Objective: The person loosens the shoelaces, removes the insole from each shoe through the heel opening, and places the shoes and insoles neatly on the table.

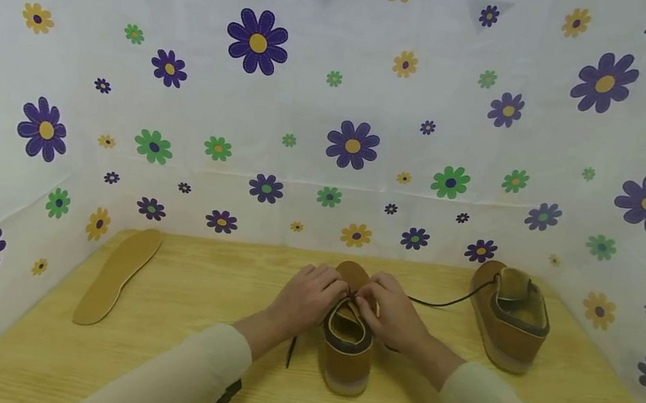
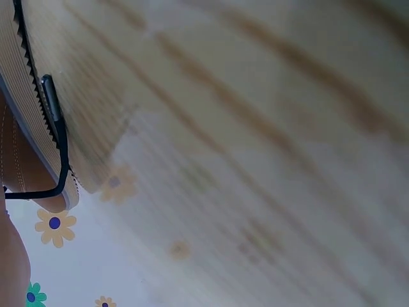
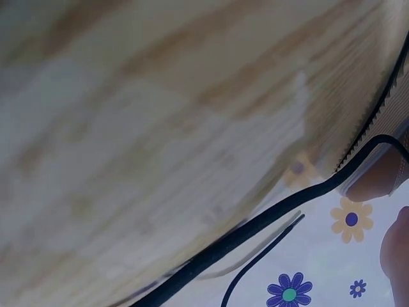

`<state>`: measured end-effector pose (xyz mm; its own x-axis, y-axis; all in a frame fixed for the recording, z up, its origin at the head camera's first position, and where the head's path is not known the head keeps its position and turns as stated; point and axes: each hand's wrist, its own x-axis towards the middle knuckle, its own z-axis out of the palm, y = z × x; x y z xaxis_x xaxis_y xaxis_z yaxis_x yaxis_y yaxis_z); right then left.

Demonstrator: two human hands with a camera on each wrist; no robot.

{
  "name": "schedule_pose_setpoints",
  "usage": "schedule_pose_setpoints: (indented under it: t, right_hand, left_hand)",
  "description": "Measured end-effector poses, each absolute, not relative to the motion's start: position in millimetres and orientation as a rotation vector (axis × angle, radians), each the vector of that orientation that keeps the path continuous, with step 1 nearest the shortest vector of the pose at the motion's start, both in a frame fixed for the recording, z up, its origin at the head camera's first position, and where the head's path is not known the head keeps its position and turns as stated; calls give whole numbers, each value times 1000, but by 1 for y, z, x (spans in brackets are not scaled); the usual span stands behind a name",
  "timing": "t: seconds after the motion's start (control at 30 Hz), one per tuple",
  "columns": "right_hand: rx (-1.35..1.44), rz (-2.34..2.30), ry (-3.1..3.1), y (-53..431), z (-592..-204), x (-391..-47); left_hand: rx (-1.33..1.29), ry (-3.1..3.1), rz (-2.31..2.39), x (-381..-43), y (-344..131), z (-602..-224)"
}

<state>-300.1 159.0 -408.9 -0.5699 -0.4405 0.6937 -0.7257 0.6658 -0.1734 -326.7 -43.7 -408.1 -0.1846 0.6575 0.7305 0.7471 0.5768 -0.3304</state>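
Observation:
A brown shoe (image 1: 346,363) stands in the middle of the table, heel toward me and toe away. My left hand (image 1: 309,299) and right hand (image 1: 396,315) meet over its lacing, fingertips close together. Each pinches the dark shoelace, though the fingers hide most of the lacing. In the left wrist view, a lace end (image 2: 62,150) with its tip hangs beside the ridged sole (image 2: 29,96). The right wrist view has a lace (image 3: 255,220) running from the shoe across the table. Part of a right finger (image 3: 397,249) shows at that view's edge.
At the right stands a second brown shoe (image 1: 511,335), with a dark lace (image 1: 438,305) stretching left from it toward my right hand. A tan insole (image 1: 116,279) lies at the table's left. Flower-patterned white cloth (image 1: 299,108) encloses the back and sides.

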Motion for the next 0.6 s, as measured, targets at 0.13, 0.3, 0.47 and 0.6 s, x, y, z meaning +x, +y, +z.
schedule_pose_setpoints:
  t: [0.13,0.3,0.47,0.6]
  right_hand:
    - [898,526,-2258,158,-408,-301]
    - [868,478,-2242,159,-410,-303]
    - [840,491,-2264,159,-412,-304]
    - [830,513,-2294,159,-412,-303]
  left_hand:
    - [-1121,-1882,-74,-326,-45,-409]
    - [-1082,-1880,-43,-328,-48,-410]
    - [-1062,-1919,-31,-328,-50,-411]
    - [-1060,-1936,-27,-328,-50,-412]
